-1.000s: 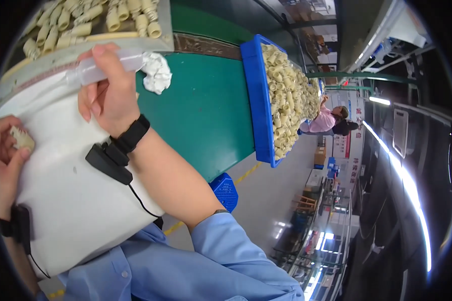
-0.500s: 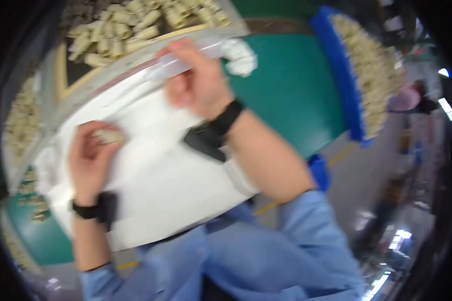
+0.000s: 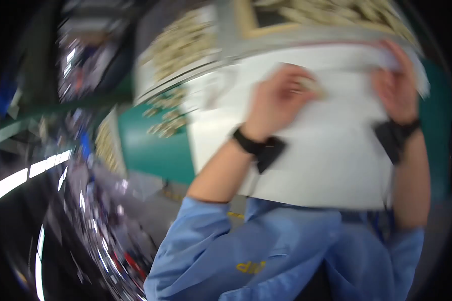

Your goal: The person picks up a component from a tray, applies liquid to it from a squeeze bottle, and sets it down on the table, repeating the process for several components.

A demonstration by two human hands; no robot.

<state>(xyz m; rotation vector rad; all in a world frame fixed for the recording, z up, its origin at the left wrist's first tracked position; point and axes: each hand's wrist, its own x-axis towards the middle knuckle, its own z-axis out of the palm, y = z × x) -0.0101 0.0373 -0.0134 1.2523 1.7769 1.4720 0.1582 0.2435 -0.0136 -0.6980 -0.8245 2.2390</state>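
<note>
Over the white work surface (image 3: 306, 160), my left hand (image 3: 276, 103) is closed with a small cream-coloured piece (image 3: 314, 89) between thumb and fingers. The fingers hide much of it, and the rest is blurred. At the right end of the surface, my right hand (image 3: 399, 88) curls round a translucent bottle (image 3: 385, 60). Motion smears the bottle, and its lower part cannot be made out. Black bands with a dark block sit on both wrists.
Cream tubular parts (image 3: 331, 14) lie in a wood-edged tray at the far side. A heap of similar parts (image 3: 183, 45) stands far left. Several small pieces (image 3: 168, 118) lie on the green table top (image 3: 155, 150).
The view has swung left, so both hands appear further right. My left hand still holds the cream piece, and the right still has the bottle.
</note>
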